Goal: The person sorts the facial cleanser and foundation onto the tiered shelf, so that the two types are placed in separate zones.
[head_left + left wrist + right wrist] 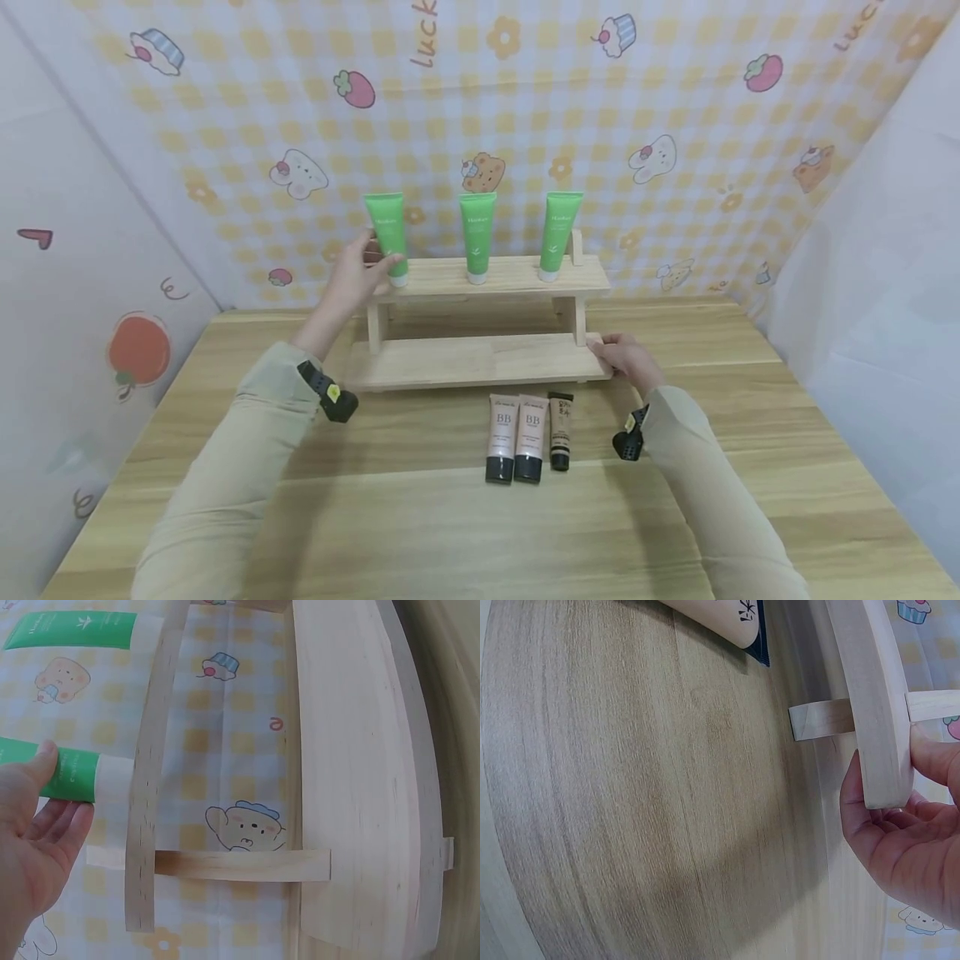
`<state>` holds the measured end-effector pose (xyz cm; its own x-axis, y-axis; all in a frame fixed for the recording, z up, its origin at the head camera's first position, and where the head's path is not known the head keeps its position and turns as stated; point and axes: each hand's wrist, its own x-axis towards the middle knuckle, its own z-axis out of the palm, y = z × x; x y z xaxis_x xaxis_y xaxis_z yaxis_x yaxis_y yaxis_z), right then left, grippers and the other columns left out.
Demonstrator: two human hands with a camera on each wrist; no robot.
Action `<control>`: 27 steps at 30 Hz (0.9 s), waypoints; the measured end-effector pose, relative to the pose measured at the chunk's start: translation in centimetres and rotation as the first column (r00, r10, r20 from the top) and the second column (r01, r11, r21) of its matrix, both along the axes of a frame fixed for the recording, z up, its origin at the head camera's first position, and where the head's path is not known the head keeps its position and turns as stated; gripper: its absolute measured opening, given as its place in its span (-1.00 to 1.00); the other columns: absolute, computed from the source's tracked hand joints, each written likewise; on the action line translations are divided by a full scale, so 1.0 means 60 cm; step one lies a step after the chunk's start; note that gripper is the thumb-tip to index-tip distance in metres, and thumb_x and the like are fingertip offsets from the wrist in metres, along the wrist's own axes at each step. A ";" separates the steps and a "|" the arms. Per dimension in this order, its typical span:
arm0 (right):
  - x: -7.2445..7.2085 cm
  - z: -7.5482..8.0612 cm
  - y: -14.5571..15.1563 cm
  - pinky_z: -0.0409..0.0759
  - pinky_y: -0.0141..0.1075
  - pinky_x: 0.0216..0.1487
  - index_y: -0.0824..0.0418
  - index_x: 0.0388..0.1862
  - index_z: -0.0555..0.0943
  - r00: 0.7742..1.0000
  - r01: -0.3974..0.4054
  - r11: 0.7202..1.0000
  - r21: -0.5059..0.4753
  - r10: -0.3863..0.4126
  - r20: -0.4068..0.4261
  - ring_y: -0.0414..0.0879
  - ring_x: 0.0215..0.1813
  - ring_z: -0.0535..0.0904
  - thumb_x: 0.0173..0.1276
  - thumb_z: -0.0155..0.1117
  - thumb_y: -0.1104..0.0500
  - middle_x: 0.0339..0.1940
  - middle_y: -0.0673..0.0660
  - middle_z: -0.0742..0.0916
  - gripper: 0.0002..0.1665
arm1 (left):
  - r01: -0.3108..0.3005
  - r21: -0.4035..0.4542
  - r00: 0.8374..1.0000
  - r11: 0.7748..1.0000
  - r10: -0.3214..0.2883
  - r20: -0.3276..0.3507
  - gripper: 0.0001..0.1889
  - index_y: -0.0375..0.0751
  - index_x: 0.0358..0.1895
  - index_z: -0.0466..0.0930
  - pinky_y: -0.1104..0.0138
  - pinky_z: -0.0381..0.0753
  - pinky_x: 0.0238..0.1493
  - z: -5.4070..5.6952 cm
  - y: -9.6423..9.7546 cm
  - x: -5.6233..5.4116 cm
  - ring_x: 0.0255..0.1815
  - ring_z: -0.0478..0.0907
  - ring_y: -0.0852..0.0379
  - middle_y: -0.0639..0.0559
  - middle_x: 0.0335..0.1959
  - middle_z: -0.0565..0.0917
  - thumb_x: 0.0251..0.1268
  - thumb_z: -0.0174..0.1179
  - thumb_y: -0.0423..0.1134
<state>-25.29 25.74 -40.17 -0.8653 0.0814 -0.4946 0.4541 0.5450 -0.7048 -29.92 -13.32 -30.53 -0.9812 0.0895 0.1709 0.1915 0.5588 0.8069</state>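
On the upper step of a two-tier wooden rack (480, 361), three green tubes stand upright on white caps: a left tube (387, 233), a middle tube (477, 237) and a right tube (560, 235). My left hand (357, 268) pinches the left tube low down, between thumb and fingers; in the left wrist view the white cap (115, 778) meets the upper board. With my right hand (628, 360) I grip the right end of the lower board (885, 750), thumb above and fingers curled beneath. The lower board carries nothing.
In front of the rack lie two pink BB cream tubes (502, 437) with black caps, side by side, and a smaller tan tube (560, 431) to their right. A yellow-checked cloth (465, 100) hangs behind the wooden table (420, 533). White sheets flank both sides.
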 end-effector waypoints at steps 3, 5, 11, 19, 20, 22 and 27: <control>0.001 0.002 0.000 0.47 -0.47 -0.35 0.43 0.34 0.14 1.000 0.002 1.000 0.000 -0.002 -0.005 -0.20 -0.27 0.45 0.43 -0.10 -0.03 -0.06 0.19 0.52 -0.30 | 0.006 0.005 1.000 1.000 -0.006 0.002 -0.50 -0.23 0.22 0.28 0.05 0.40 0.22 -0.004 0.000 -0.004 0.15 0.44 -0.15 -0.26 0.10 0.50 0.27 0.11 -0.10; 0.001 0.002 -0.001 0.46 -0.48 -0.36 0.42 0.34 0.14 1.000 0.006 1.000 0.000 -0.006 -0.007 -0.21 -0.28 0.45 0.43 -0.09 -0.03 -0.08 0.18 0.52 -0.31 | 0.008 0.007 1.000 1.000 -0.008 -0.001 -0.51 -0.24 0.19 0.31 0.07 0.42 0.21 -0.007 0.000 -0.006 0.13 0.46 -0.13 -0.25 0.07 0.52 0.26 0.12 -0.11; 0.000 -0.002 -0.001 0.45 -0.49 -0.40 0.43 0.33 0.17 1.000 0.020 1.000 -0.021 -0.020 -0.009 -0.26 -0.40 0.43 0.42 -0.08 -0.01 -0.31 0.06 0.52 -0.32 | 0.041 -0.009 0.999 0.999 -0.041 0.013 -0.52 -0.33 0.19 0.30 0.07 0.46 0.17 -0.015 -0.003 0.000 0.13 0.45 -0.17 -0.30 0.09 0.50 0.25 0.13 -0.22; 0.005 0.005 -0.004 0.47 -0.49 -0.40 0.46 0.33 0.13 1.000 0.018 0.998 -0.068 -0.019 -0.018 -0.29 -0.42 0.43 0.43 -0.08 0.01 -0.34 0.03 0.51 -0.31 | 0.001 0.089 0.998 0.996 -0.007 0.065 -0.43 -0.39 0.27 0.19 0.11 0.41 0.23 -0.021 -0.011 0.016 0.20 0.39 -0.19 -0.34 0.16 0.42 0.23 0.14 -0.29; 0.005 0.006 -0.005 0.48 -0.49 -0.39 0.46 0.33 0.13 1.000 0.019 0.998 -0.065 -0.020 -0.018 -0.29 -0.41 0.44 0.42 -0.07 0.00 -0.31 0.04 0.52 -0.30 | -0.016 0.092 0.997 0.996 0.009 0.071 -0.43 -0.38 0.26 0.20 0.12 0.41 0.23 -0.021 -0.012 0.020 0.20 0.39 -0.18 -0.32 0.15 0.43 0.22 0.15 -0.29; 0.004 0.006 -0.005 0.49 -0.47 -0.34 0.46 0.33 0.14 1.000 0.022 0.999 -0.047 -0.023 -0.015 -0.27 -0.37 0.46 0.42 -0.07 0.00 -0.24 0.09 0.54 -0.31 | -0.030 0.091 0.997 0.995 0.024 0.072 -0.44 -0.38 0.26 0.20 0.12 0.42 0.23 -0.019 -0.014 0.026 0.19 0.39 -0.17 -0.32 0.14 0.43 0.23 0.14 -0.28; -0.023 -0.032 0.019 0.55 -0.32 -0.20 0.41 0.32 0.19 1.000 0.010 0.998 -0.058 -0.011 -0.013 -0.15 -0.27 0.52 0.34 0.04 -0.11 -0.14 0.19 0.57 -0.22 | 0.005 0.083 0.997 0.997 -0.011 0.070 -0.50 -0.41 0.21 0.25 0.11 0.49 0.15 -0.016 -0.014 0.046 0.14 0.44 -0.18 -0.32 0.10 0.47 0.24 0.11 -0.28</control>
